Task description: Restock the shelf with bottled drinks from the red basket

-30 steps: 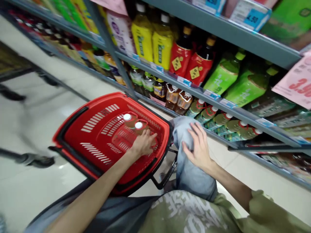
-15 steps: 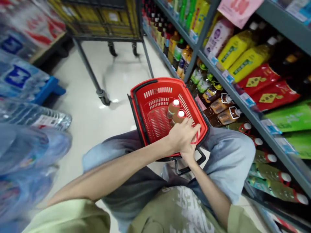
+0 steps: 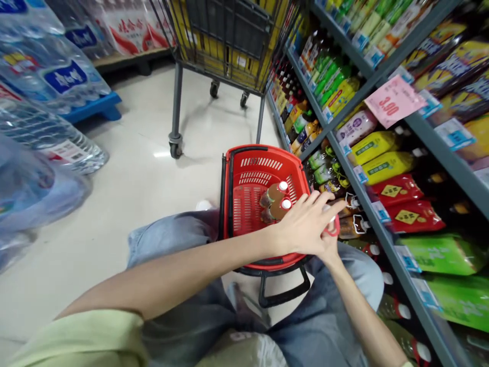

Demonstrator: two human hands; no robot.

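Note:
A red shopping basket [image 3: 248,204] with black rims stands between my knees. Two bottles of brown drink [image 3: 275,192] with white caps and red collars lie in its right half. My left hand [image 3: 301,224] reaches across the basket's right side, back up, with fingers stretched out. Beneath it, my right hand [image 3: 329,247] is closed at a third bottle, of which only a red ring handle [image 3: 332,227] and a bit of white cap show. Its body is hidden behind my hands. Whether my left fingers touch that bottle is unclear.
Drink shelves [image 3: 385,204] run along the right, close to my hands. A wire cart [image 3: 225,46] with yellow boxes stands ahead. Packs of bottled water [image 3: 69,76] are stacked at left, some on a blue pallet [image 3: 99,108]. A black basket handle [image 3: 284,298] hangs toward me.
Both hands have moved right relative to the basket, from above its inside to its right rim, with the red ring handle. My left fingers are more stretched. The view has shifted.

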